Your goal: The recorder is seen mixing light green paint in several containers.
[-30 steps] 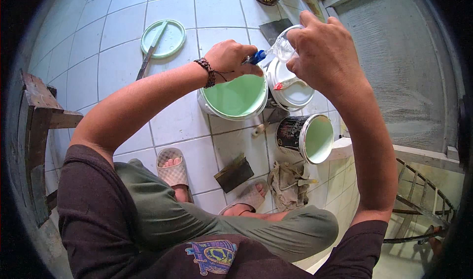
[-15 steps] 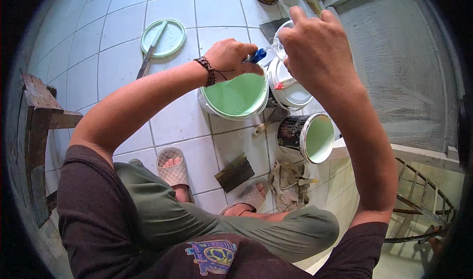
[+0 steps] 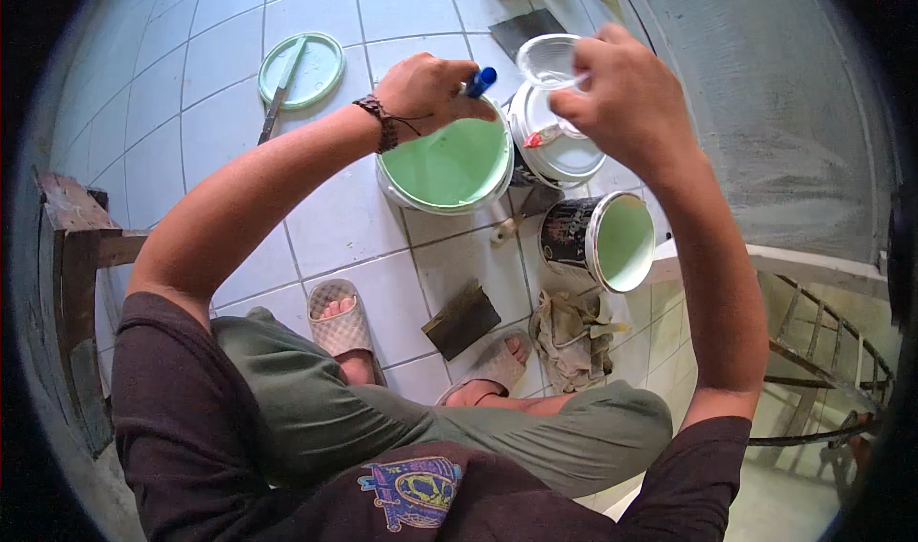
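Note:
My left hand (image 3: 430, 90) is closed around a tool with a blue handle (image 3: 482, 82); its working end is hidden. This hand hovers over the far rim of a white bucket (image 3: 430, 205) of light green paint. In my right hand (image 3: 626, 102) a clear plastic cup (image 3: 547, 56) is pinched by its side, tilted above a lidded white tub. On that tub's lid (image 3: 577, 167) lies a small red-and-white item (image 3: 541, 138), its kind unclear.
A dark paint bucket (image 3: 566, 231), pale green inside, lies tilted near the door panel. A green lid (image 3: 330, 83) with a scraper-like tool (image 3: 277, 107) rests at far left. Near my sandalled feet are a dark flat piece (image 3: 462, 319) and a crumpled rag (image 3: 569, 341).
The blue handle has turned, so its end shows more. The cup has come more into sight. My view has shifted slightly, and both hands stay near the buckets.

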Motion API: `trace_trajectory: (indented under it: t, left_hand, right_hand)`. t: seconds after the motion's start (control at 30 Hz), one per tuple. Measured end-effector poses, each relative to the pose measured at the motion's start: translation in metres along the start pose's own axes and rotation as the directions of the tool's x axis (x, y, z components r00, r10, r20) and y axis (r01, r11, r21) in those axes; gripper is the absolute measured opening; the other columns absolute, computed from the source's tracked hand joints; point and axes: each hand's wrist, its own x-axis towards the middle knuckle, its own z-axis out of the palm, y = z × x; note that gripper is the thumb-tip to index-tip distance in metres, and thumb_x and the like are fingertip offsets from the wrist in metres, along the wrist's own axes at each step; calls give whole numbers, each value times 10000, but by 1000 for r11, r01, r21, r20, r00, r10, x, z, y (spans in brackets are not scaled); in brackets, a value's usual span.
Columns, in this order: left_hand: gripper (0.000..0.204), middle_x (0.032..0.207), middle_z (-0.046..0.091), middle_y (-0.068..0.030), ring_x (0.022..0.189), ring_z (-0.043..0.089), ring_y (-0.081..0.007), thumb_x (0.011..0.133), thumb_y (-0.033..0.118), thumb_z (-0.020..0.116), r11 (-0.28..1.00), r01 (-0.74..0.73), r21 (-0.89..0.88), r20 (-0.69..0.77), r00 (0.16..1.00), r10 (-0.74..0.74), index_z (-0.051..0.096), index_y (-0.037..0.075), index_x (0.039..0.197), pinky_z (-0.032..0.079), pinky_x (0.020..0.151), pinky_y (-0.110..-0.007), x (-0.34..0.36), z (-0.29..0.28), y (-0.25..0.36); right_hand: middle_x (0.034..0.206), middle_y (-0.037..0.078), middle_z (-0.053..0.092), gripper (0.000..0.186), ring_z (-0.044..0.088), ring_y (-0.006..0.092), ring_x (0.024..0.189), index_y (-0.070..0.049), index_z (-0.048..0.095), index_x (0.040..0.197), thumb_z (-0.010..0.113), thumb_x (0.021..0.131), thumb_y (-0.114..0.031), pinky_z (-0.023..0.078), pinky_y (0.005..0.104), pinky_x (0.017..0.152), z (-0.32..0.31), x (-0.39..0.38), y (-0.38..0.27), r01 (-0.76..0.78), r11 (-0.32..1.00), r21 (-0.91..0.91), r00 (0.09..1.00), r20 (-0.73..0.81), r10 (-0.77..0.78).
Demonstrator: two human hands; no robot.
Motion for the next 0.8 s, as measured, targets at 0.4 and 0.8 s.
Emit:
trace_trajectory:
  t: [0.4, 0.8]
  left_hand:
    - [336, 641, 596, -88, 562, 542, -147, 864, 338, 728, 996, 60, 65, 73, 995, -65, 595, 34, 808, 468, 571, -332, -4, -11, 6]
    - [329, 643, 622, -59, 582, 550, -94, 874, 345, 721, 986, 161, -37, 13, 987, -161, 653, 25, 843, 462, 538, -310, -10, 1, 19]
  right_hand:
    - [684, 10, 567, 489, 508, 107, 654, -21, 624, 691, 824, 732, -465, 414, 266, 595, 48, -197, 124, -745, 385, 545, 633, 395, 666]
    - [846, 161, 651, 521, 646, 294, 833, -41, 667, 866, 754, 751, -542, 505, 394, 753, 115, -207, 48, -484, 746, 458, 757, 646, 94]
